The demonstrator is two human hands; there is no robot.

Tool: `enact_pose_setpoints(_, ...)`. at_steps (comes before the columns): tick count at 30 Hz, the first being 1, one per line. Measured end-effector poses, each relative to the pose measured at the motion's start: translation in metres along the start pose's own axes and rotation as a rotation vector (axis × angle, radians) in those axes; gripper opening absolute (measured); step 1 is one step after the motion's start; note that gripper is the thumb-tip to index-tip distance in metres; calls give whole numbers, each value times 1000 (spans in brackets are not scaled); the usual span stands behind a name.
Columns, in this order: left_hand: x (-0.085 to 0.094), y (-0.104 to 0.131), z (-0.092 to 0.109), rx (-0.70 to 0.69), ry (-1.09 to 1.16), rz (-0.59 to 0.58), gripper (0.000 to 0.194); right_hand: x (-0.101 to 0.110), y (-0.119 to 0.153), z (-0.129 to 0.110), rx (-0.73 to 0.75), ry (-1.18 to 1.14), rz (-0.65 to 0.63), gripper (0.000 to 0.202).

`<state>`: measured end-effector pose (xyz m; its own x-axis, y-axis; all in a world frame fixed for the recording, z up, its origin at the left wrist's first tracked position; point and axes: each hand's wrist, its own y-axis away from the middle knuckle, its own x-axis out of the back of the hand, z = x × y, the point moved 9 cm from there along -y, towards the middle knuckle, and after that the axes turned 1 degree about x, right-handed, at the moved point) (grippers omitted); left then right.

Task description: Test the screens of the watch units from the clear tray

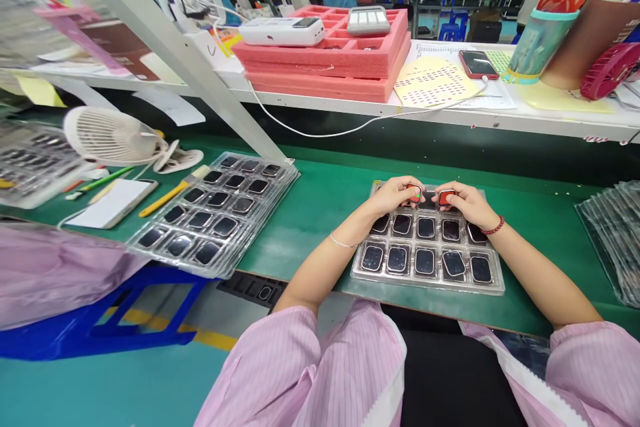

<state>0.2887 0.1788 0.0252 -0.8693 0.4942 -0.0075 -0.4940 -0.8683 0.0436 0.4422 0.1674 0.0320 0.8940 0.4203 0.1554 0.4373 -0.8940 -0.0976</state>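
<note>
My left hand [396, 194] is closed on a small smartwatch body [414, 193] with a red-orange face and a green spot. In my right hand [465, 203] the fingers pinch a second smartwatch body [445, 198], also red on the side that shows. Both hands hover over the back row of a clear plastic tray [425, 285], hiding part of that row. Dark-glass smartwatch bodies [425, 261] with rounded corners sit in the tray's pockets; one in the front row lies slightly tilted.
Stacked clear trays of watch bodies [200, 220] stand at left, beside a yellow-handled brush [167, 199], a white phone-like slab [113, 203] and a white fan [110, 137]. Clear trays [613, 240] are stacked at right. The shelf ahead carries pink foam boxes [320, 73] and a phone [479, 65].
</note>
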Motion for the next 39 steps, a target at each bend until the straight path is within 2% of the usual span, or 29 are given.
enact_pose_setpoints(6, 2, -2, -4, 7, 39, 7, 45, 1, 1, -1, -6, -25, 14, 25)
enact_pose_setpoints(14, 1, -2, -2, 8, 60, -5, 40, -2, 1, -1, 18, 18, -4, 22)
enact_pose_setpoints(19, -1, -2, -1, -22, 51, -16, 47, -3, 1, -1, 42, 26, -27, 20)
enact_pose_setpoints(24, 0, -5, -5, -11, 76, -15, 54, -4, 1, 0, 64, 37, -51, 26)
enact_pose_setpoints(32, -1, -4, -2, -12, 44, -4, 44, -6, 2, 3, 60, 75, -70, 31)
enact_pose_setpoints(39, -1, -1, 1, -11, 55, 3, 34, -4, 1, -2, 54, 39, -54, 23)
